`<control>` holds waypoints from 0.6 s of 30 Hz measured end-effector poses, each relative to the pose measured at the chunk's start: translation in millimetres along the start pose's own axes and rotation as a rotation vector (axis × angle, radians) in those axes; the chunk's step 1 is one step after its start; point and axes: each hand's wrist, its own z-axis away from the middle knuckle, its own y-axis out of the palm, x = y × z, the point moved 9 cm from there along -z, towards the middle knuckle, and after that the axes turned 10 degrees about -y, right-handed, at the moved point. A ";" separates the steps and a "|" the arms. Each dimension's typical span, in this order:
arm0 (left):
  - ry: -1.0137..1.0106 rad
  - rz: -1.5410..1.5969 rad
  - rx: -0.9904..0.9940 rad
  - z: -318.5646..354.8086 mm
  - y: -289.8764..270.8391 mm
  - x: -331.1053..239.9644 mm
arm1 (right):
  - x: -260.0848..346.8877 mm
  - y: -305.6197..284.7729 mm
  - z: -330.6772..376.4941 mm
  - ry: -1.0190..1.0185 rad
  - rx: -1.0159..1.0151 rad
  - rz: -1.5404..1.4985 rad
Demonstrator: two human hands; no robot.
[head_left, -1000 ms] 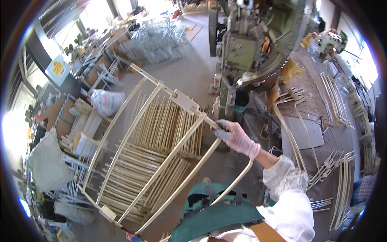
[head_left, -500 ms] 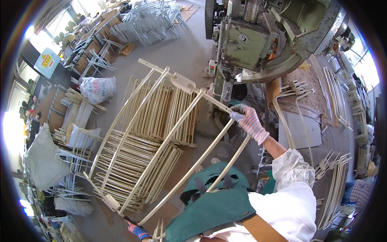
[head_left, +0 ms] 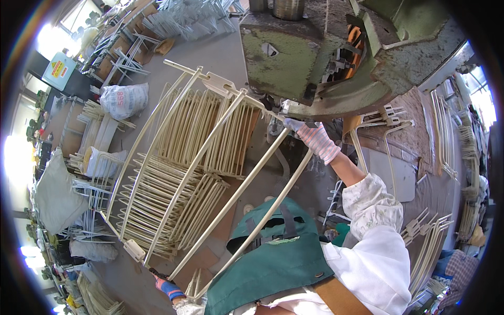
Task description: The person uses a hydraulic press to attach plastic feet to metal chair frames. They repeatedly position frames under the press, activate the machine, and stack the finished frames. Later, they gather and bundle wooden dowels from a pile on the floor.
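A cream metal tube frame [head_left: 208, 183] with several long bars is held up at a slant before me. My right hand [head_left: 315, 140], in a striped knit glove, is closed around its far right end, under the green press. At the lower left my left hand [head_left: 168, 287], in a blue and red glove, grips the near end of the same frame; its fingers are partly hidden. A flat cream plate [head_left: 219, 84] sits on the far rail and a smaller plate [head_left: 134, 250] on the near one. The press head [head_left: 281, 63] hangs just beyond my right hand.
Stacks of bent cream tube frames [head_left: 152, 202] lie on the floor beneath the held frame. Bent tubes with plates [head_left: 386, 116] rest on a worn board at the right. A white sack [head_left: 124, 100] and piles of grey metal legs [head_left: 184, 20] stand at the far left.
The press now looks larger and nearer. Both hands have carried the frame slightly left and farther in the picture, its right end now at the press.
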 end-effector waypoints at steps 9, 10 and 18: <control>-0.034 -0.110 -0.081 9.2 -62.1 46.1 | -44.2 -8.8 5.7 0.004 0.198 0.222; -0.026 -0.094 -0.078 20.0 -59.2 40.5 | -77.4 -17.6 8.2 -0.088 0.207 0.260; -0.039 -0.035 -0.075 37.2 -87.6 49.5 | -54.7 -10.6 -12.9 0.134 0.319 0.382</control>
